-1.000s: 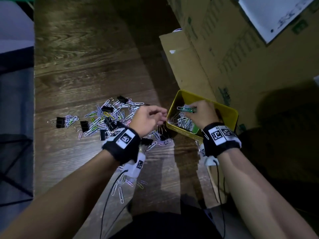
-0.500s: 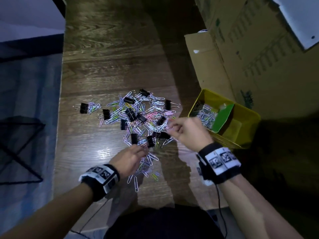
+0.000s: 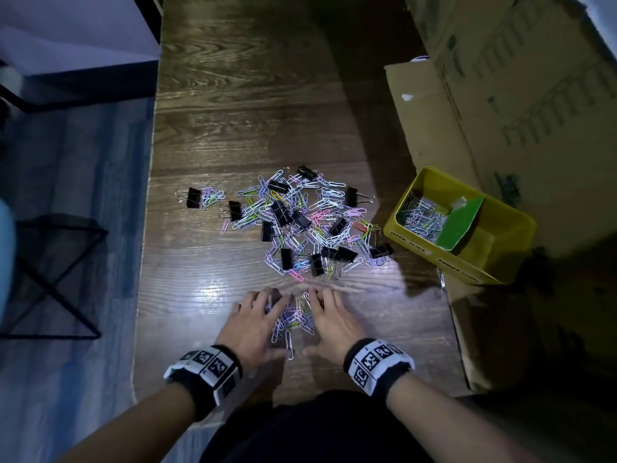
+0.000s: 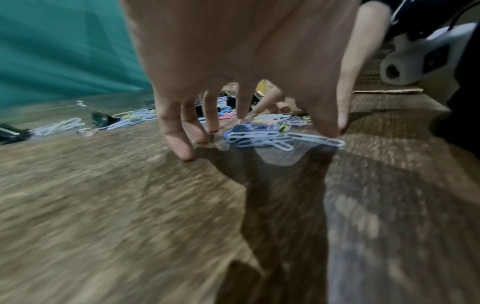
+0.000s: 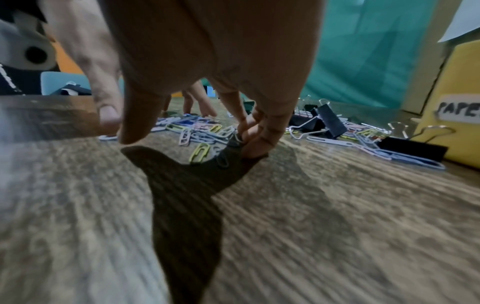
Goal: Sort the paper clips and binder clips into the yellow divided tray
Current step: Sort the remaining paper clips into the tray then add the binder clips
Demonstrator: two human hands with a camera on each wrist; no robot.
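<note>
Between your two hands, a small heap of paper clips (image 3: 293, 320) lies on the wooden table (image 3: 233, 111), hemmed in from both sides. Your left hand (image 3: 252, 324) rests palm down with its fingers spread and nearly straight, tips on the wood at the heap's left edge; the left wrist view shows those fingertips (image 4: 182, 148) touching the table and the thumb set down on a pale blue clip (image 4: 262, 136). Your right hand (image 3: 330, 324) mirrors it at the heap's right edge, fingers splayed and only slightly bent, and in the right wrist view the outer fingers (image 5: 255, 142) press down against a clip at the table surface, pinching nothing that can be made out. Beyond your fingertips, away from you, the main pile of coloured paper clips (image 3: 320, 208) lies mixed with black binder clips (image 3: 283, 208), apart from the small heap. Past your right fingertips and farther to the right stands the yellow divided tray (image 3: 430, 253), its left compartment holding paper clips, a green divider (image 3: 462, 222) leaning inside it. Cardboard boxes (image 3: 500, 95) stand behind the tray.
</note>
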